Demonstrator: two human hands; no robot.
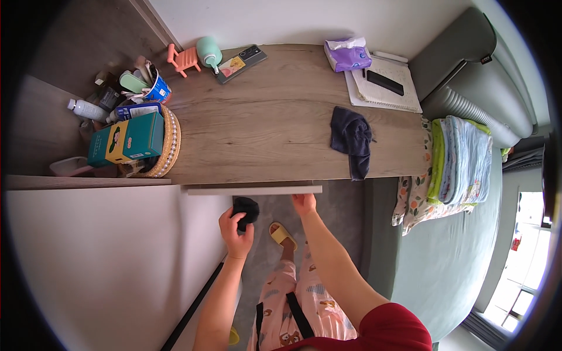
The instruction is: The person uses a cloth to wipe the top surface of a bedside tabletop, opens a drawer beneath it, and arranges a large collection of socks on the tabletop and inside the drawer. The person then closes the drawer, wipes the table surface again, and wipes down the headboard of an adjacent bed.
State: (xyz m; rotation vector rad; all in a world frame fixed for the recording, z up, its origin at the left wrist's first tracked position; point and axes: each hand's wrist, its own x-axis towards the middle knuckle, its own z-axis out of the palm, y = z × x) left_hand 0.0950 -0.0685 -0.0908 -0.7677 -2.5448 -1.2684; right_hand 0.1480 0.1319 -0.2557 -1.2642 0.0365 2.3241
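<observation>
My left hand (236,235) is closed around a small black object (248,209), rounded and soft-looking, just below the desk edge. Its exact kind cannot be made out. To its right, my right hand (304,205) grips the pale drawer front (252,191) near its right end, with the fingertips partly hidden by the panel. This drawer front stands out slightly from the wooden desk (263,128). On the desktop, right of the middle, lies a crumpled dark grey cloth (350,137), one end reaching the front edge.
A woven basket (171,143) holds a teal box (127,140) at left. Farther back are a phone (241,63), a small orange chair (184,59) and a mint bottle (209,51). Tissues (348,55) and a notebook (383,88) lie back right. Folded towels (462,161) rest on the bed (445,251).
</observation>
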